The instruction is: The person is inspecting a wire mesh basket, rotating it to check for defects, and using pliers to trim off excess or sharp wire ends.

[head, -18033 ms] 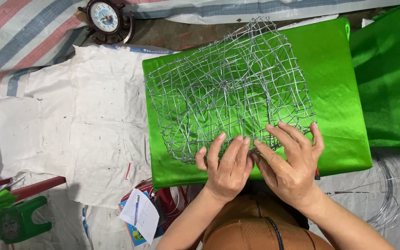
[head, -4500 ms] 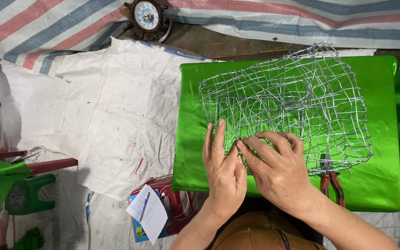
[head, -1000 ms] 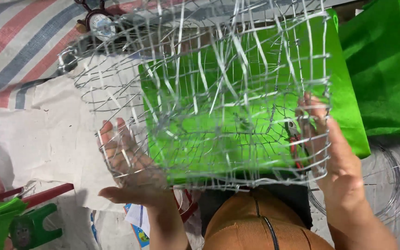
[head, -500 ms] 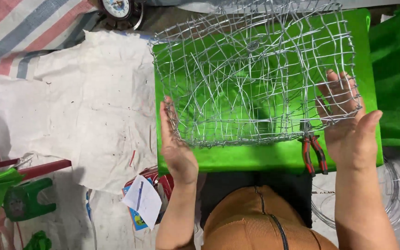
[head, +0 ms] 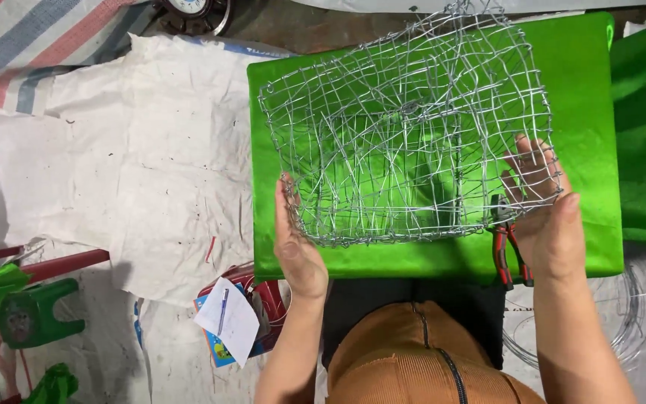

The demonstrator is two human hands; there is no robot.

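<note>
Mesh has come back down: the hand-woven box-shaped basket of silver wire (head: 405, 135), which a second ago was lifted and tilted up toward the camera, now sits low over the bright green cloth-covered bench (head: 585, 97) with its open grid facing up. Half a second ago it was already settling; since then it has shifted a little toward 12 o'clock and levelled out. Judging by this, the turning-over and inspecting phase looks finished, and the basket seems steadied for more work on its walls.

The left hand (head: 297, 243) presses flat against the basket's side at 8 o'clock, fingers straight up along the wire, palm pushing in, not curled round anything. The right hand (head: 547, 213) cups the corner at 4 o'clock, fingertips hooked through the mesh, thumb outside; its grip is closed on the wire frame.

Red-handled pliers (head: 506, 243) lie on the cloth at 5 o'clock of the basket, just beside the right palm and partly covered by it, so their jaws are hard to read. Whether the basket's base rests on the cloth or hangs slightly above it cannot be told through the tangle of wire. At 7 o'clock a white paper slip (head: 226, 318) hides most of a red object beneath. Loose coiled wire (head: 637, 307) at 4 o'clock runs off the frame.
</note>
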